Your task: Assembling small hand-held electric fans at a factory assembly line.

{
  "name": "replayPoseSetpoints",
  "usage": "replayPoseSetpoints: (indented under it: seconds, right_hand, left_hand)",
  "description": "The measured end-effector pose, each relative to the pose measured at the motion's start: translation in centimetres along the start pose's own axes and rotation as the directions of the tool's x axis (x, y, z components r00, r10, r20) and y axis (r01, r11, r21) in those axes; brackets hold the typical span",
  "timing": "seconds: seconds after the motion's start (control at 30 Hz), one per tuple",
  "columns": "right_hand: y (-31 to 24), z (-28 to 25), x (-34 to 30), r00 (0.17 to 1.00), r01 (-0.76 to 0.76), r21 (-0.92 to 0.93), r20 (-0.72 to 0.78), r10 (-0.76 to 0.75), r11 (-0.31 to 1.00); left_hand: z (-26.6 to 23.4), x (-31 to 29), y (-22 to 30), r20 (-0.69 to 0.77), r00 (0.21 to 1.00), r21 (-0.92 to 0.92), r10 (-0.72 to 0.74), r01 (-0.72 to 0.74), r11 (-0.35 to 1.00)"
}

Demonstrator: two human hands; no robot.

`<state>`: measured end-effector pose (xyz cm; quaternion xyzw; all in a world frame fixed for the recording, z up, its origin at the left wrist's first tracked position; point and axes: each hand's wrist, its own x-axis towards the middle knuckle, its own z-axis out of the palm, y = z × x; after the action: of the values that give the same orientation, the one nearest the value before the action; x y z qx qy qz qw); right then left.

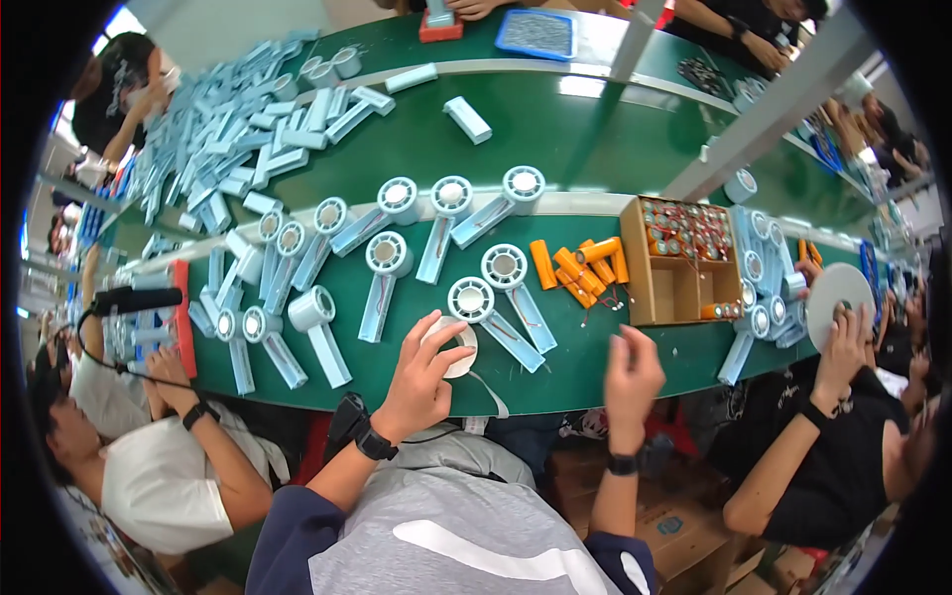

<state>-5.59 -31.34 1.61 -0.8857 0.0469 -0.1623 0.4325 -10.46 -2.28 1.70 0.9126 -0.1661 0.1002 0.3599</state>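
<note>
Green and glossy, the table (565,372) runs across a crowded workroom, split lengthwise by a pale rail (585,204). By its left end sits a co-worker in white (169,476); to the right, another in black (843,456) holds up a round whitish disc (835,302). Toward the table's far left corner spreads a heap of light-blue plastic handle shells (288,159). Light-blue handheld fan bodies (385,254) with round ringed heads lie between the rail and the near edge, a few heads overlapping the rail. Right of the middle, against the rail, stands a divided cardboard box (674,288), its far compartment packed with wired battery cells.

Near the middle of the near edge, the left hand (421,372) arches over a roll of white tape (461,354), fingers parted; whether it grips the roll I cannot tell. Blurred at the near edge, below the box's left side, the right hand (633,375) has its fingers bent close to the thumb; whether it pinches anything I cannot tell. Orange battery cells (542,266) lie loosely left of the box. From the roll, a narrow pale strip (493,394) trails toward the near edge.
</note>
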Motion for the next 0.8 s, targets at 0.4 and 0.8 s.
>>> replayPoseSetpoints:
  seconds: [0.4,0.8]
  right_hand:
    - [-0.7,6.4,3.8,0.964,0.263,-0.462,0.161,-0.211,0.847]
    - [-3.7,-1.2,1.1,0.979,-0.172,0.226,-0.07,0.192,0.959]
  left_hand:
    - [-0.7,-1.5,-0.5,0.205,0.968,-0.14,0.146,-0.119,0.983]
    - [-0.2,3.2,0.0,0.03,0.978,-0.257,0.204,-0.19,0.948]
